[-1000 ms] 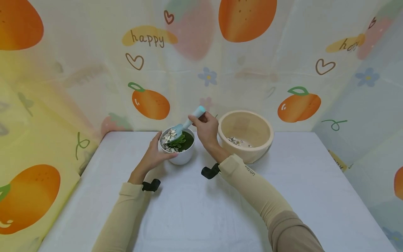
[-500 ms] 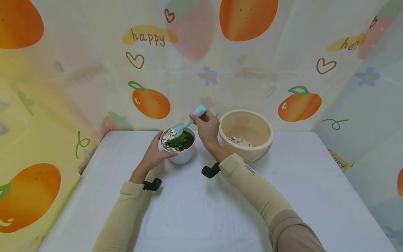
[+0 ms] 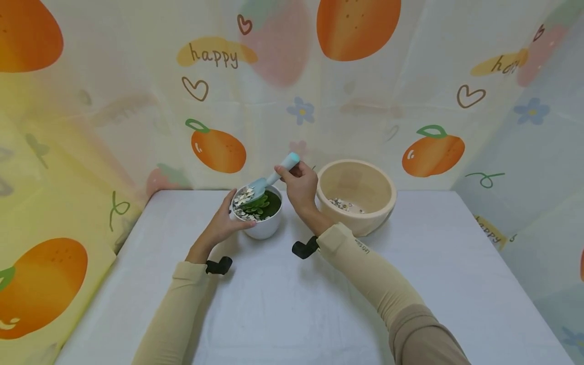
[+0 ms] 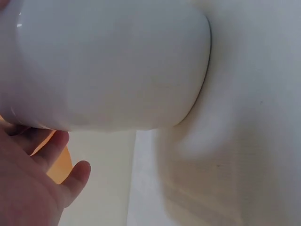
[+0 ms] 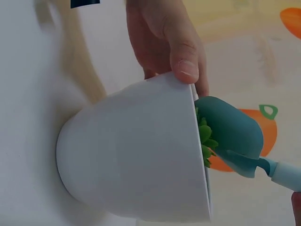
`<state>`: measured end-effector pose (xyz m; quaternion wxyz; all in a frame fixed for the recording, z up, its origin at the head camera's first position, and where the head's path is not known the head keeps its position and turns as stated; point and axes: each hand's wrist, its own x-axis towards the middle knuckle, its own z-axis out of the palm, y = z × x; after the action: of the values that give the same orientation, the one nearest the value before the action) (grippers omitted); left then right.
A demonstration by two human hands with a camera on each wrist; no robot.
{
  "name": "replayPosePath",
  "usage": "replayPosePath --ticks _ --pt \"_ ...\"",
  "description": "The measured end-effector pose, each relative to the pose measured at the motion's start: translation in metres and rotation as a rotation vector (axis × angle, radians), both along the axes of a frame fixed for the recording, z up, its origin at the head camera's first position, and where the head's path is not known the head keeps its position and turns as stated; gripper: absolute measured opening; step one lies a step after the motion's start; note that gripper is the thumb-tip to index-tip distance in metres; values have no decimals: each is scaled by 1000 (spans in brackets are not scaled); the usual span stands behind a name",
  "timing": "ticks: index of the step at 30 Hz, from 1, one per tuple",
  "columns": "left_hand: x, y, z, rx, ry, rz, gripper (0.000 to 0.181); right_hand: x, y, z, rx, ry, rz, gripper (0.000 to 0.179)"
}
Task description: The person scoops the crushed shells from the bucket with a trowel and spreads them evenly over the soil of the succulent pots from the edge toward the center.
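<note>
A white flowerpot stands on the table with a green leafy plant in dark soil. Pale stone chips cover the soil on its left side. My left hand grips the pot's left rim, the thumb along the near side, as the right wrist view also shows. My right hand pinches the light-blue handle of a small hand trowel. The trowel's blade slants down over the plant, its tip at the rim near my left thumb.
Right of the pot stands a big cream bowl-shaped planter with some stone chips on its bottom. A white cloth covers the table. A fruit-printed curtain hangs right behind its back edge.
The trowel and both hands stay almost where they were. Stone chips by the blade lie slightly differently; the head view shifts a little.
</note>
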<state>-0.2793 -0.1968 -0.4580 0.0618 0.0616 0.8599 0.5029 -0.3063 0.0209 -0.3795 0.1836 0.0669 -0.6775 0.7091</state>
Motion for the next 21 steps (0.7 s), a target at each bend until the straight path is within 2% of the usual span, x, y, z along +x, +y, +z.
replayPosePath --ticks 6,13,16,21 --pt "4 4 -2 31 38 36 116 1 -1 -2 -16 -28 6 25" --pt "10 10 0 -20 75 90 116 2 -1 -1 -10 -2 -4 26" --pt "10 8 2 -27 65 71 116 5 -1 2 -8 20 -14 26" --pt "4 1 3 10 38 -1 116 5 -1 3 1 57 -36 26"
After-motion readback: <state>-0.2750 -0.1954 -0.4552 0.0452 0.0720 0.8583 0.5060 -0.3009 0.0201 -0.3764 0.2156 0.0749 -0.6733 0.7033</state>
